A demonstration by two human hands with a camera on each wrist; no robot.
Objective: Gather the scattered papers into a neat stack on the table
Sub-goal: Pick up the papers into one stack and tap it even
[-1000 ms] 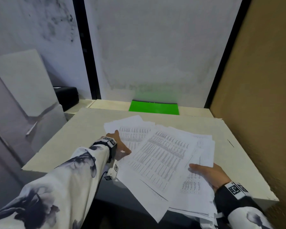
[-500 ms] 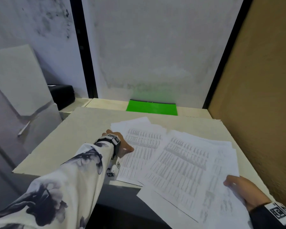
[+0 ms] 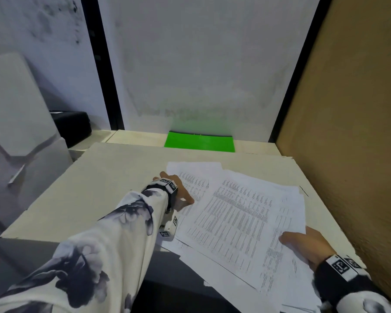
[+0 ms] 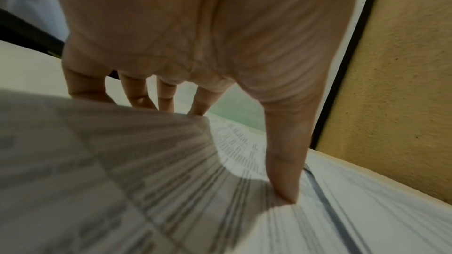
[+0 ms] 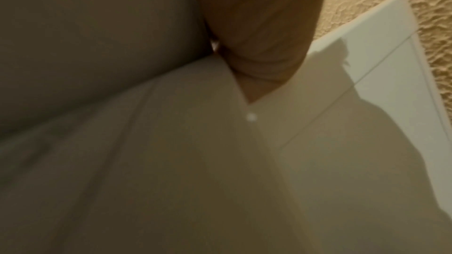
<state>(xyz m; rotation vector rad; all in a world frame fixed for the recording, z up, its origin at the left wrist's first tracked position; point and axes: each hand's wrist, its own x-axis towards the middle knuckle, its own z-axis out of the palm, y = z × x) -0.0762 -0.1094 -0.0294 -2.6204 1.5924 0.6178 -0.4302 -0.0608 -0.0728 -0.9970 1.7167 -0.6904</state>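
Note:
Several printed white papers [image 3: 235, 218] lie fanned and overlapping on the cream table [image 3: 99, 188], with their near corners hanging over its front edge. My left hand [image 3: 182, 198] holds their left edge. In the left wrist view its thumb [image 4: 283, 171] presses on top of the papers [image 4: 122, 181] while the fingers [image 4: 139, 92] reach down behind the lifted edge. My right hand [image 3: 303, 242] grips the right near side, thumb on top and fingers hidden beneath. The right wrist view is blurred and shows only my right hand [image 5: 264, 36] against the papers [image 5: 171, 161].
A green sheet [image 3: 199, 143] lies at the table's back edge against the white wall. A brown panel [image 3: 348, 132] runs close along the right side. A black box [image 3: 72, 125] and a leaning white board [image 3: 16, 98] stand off the table's left.
My right hand swung out to the right with the papers, then came back a little to the left. My left hand stayed at the papers' left edge.

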